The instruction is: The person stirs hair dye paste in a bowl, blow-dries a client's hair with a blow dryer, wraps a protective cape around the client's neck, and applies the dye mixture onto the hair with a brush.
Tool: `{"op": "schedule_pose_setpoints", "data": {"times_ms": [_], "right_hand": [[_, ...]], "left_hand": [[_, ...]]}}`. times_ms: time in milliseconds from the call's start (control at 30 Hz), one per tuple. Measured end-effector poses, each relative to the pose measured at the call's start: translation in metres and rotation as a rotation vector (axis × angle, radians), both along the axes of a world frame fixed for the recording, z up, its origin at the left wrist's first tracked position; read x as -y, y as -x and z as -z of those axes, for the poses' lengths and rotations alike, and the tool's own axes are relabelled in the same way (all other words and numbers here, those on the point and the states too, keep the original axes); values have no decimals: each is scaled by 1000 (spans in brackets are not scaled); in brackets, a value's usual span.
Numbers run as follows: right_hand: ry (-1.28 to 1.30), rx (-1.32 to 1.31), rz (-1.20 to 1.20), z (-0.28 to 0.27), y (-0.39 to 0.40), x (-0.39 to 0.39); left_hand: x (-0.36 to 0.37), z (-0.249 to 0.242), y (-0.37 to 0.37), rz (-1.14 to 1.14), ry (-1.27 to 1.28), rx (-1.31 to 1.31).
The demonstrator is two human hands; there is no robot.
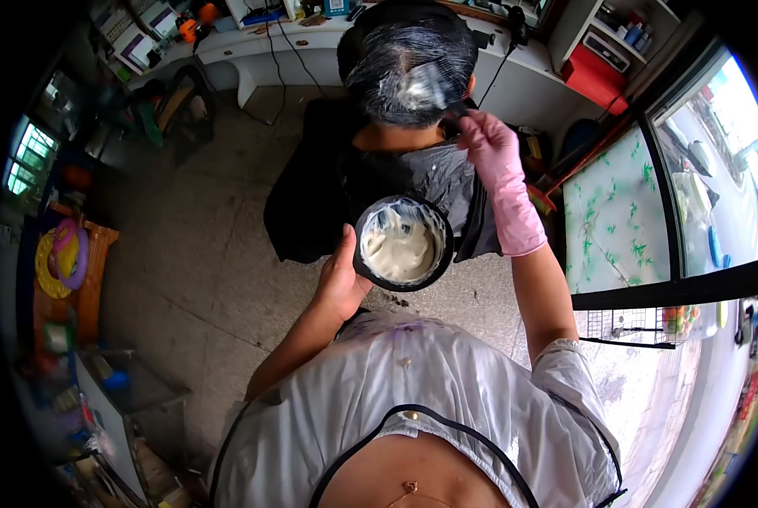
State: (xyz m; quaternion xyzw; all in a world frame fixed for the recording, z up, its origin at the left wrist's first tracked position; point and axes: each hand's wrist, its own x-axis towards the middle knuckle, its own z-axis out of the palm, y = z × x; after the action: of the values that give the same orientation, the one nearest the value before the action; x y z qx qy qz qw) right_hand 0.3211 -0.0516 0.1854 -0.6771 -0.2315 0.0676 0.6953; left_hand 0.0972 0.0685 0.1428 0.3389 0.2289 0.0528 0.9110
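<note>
In my bare left hand (343,275) is a black mixing bowl (447,245) with pale cream (400,250) inside and smeared up its wall. My right hand (491,146), in a pink glove, grips the dark handle of a hair dye brush (455,112). Motion blurs the brush head, which lies against the back of a seated person's head (387,63). White cream coats much of that person's dark hair, thickest near the brush. A black cape (311,195) covers the person's shoulders and back.
A white counter (311,44) with cords and small items runs behind the seated person. On the right are a red box (595,78), a glass door (709,161) and a wire basket (625,326). A wooden chair (94,267) with coloured rings stands at left.
</note>
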Motion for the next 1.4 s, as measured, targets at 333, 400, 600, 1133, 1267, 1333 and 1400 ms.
{"op": "schedule_pose_setpoints", "data": {"times_ms": [333, 400, 600, 1133, 1267, 1333, 1400], "right_hand": [[638, 1054, 341, -14, 9, 8], [754, 1133, 337, 6, 10, 10], [620, 1055, 327, 3, 23, 17], [130, 717, 297, 65, 4, -1], [262, 664, 197, 99, 23, 4], [73, 472, 133, 80, 28, 11], [-280, 60, 69, 43, 33, 2]], "left_hand": [[0, -5, 6, 29, -38, 6], [0, -8, 10, 19, -30, 6], [-5, 1, 12, 1, -24, 22], [-3, 2, 18, -50, -42, -31], [-1, -1, 17, -73, -70, -38], [-2, 0, 18, -82, -83, -49], [-3, 1, 19, -95, -77, -54]]}}
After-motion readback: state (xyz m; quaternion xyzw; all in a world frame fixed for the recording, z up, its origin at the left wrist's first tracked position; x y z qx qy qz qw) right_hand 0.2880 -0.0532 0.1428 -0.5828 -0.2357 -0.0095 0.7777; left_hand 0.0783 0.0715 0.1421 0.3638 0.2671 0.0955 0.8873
